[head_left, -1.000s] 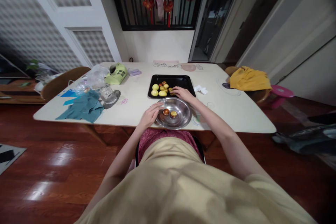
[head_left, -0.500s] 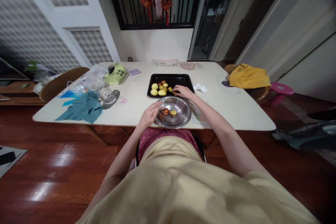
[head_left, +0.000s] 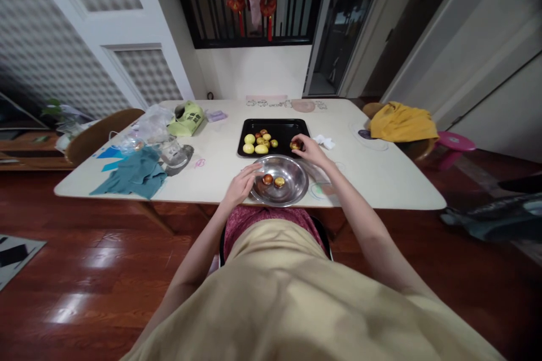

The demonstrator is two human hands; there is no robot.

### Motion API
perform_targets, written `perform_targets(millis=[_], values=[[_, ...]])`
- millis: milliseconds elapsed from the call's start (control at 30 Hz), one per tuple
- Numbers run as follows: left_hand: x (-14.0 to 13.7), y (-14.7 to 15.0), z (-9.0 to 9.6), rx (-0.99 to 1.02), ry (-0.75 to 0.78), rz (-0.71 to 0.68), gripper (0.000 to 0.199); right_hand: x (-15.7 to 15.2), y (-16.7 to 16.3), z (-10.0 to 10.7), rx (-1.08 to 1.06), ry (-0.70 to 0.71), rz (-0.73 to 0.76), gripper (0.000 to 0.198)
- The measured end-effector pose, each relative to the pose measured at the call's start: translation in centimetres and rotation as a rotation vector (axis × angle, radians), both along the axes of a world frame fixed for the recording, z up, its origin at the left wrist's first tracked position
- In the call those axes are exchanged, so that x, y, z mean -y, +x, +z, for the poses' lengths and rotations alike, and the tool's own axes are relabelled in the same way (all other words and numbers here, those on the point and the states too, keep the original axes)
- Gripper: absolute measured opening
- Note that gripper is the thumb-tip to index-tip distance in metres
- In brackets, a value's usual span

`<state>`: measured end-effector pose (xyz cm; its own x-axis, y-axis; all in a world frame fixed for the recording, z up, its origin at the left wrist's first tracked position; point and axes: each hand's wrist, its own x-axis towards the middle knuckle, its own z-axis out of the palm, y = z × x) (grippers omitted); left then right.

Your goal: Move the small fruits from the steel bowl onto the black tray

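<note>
Two fruits (head_left: 267, 179) in one bowl (head_left: 294, 193)

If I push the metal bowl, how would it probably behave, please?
The metal bowl would likely slide without bending, since its smooth, shiny wall looks rigid. The two small round items inside may roll, as their sides look curved. Being close to the near edge of the table, the bowl could perhaps tip off if pushed that way.
</note>
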<state>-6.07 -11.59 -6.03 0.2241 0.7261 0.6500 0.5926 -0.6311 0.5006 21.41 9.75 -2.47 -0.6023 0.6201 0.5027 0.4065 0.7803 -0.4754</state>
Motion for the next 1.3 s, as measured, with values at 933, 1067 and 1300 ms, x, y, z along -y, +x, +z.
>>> perform_targets(millis=[933, 1067, 1300], values=[[-0.3, -0.3, 0.1, -0.035, -0.014, -0.017, 0.053, 14.1, -2.7, 2.0, 0.379, 0.09, 0.44, 0.028], [-0.4, -0.3, 0.0, -0.049, -0.014, -0.007, 0.054, 14.3, -3.7, 2.0, 0.423, 0.113, 0.483, 0.033], [-0.3, -0.2, 0.1, -0.046, -0.023, -0.003, 0.054, 13.8, -4.0, 1.3, 0.429, 0.101, 0.48, 0.035]])
